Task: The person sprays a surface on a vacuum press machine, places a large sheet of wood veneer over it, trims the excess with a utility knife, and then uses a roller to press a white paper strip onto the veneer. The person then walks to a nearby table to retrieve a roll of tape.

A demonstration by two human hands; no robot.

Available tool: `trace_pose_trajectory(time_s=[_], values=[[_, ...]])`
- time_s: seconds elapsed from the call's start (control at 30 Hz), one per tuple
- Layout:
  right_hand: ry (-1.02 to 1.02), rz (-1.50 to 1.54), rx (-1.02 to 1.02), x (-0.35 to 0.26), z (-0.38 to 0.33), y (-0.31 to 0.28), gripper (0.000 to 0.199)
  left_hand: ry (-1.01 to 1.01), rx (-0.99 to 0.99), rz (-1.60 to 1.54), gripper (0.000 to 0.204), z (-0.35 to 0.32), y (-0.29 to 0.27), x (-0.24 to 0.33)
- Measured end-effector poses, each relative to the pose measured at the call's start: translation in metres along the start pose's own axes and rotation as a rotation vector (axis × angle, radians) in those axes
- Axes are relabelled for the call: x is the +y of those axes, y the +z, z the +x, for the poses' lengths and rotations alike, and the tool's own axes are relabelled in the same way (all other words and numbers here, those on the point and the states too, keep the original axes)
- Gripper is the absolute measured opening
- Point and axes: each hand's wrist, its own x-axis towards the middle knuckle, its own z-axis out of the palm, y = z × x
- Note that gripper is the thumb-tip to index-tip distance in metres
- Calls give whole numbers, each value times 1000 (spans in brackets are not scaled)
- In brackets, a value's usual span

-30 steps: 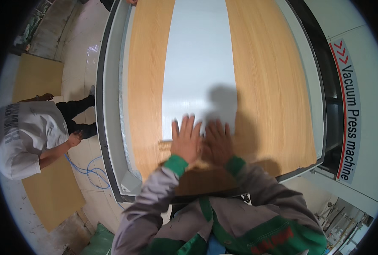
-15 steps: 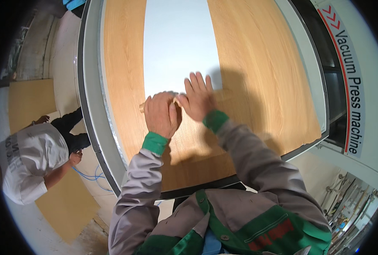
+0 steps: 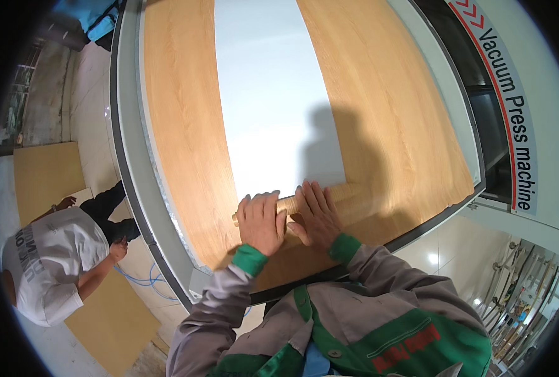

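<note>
Your left hand [image 3: 262,221] is curled over the wood-grain roll [image 3: 304,202], right hand [image 3: 314,217] pressed flat just beside it | roll's long axis runs left-right across both palms, at the white panel's [image 3: 267,94] near edge | beyond-right of the panel: long white sign strip [image 3: 512,113], red chevrons, dark lettering | label detail probably too bent to judge.

Roll of wood-grain film [image 3: 320,196]: light oak colour, partly rolled into a narrow tube, lying crosswise at the near end of the white panel [image 3: 273,100], upon the unrolled sheet.
</note>
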Motion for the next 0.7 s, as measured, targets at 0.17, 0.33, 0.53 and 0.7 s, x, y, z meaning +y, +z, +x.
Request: trace_pose_trajectory(time_s=[0.17,0.33,0.53,0.7], values=[[56,-77,147,12,52,8,81,138,-63,82,64,14,9,-4],[-87,11,279,19,78,3,79,224,-129,235,59,123,2,-39],[28,-251,261,66,178,1,71,46,270,8,41,178,0,-47],[-13,-69,489,96,243,-17,59,186,169,29,37,174,4,-50]])
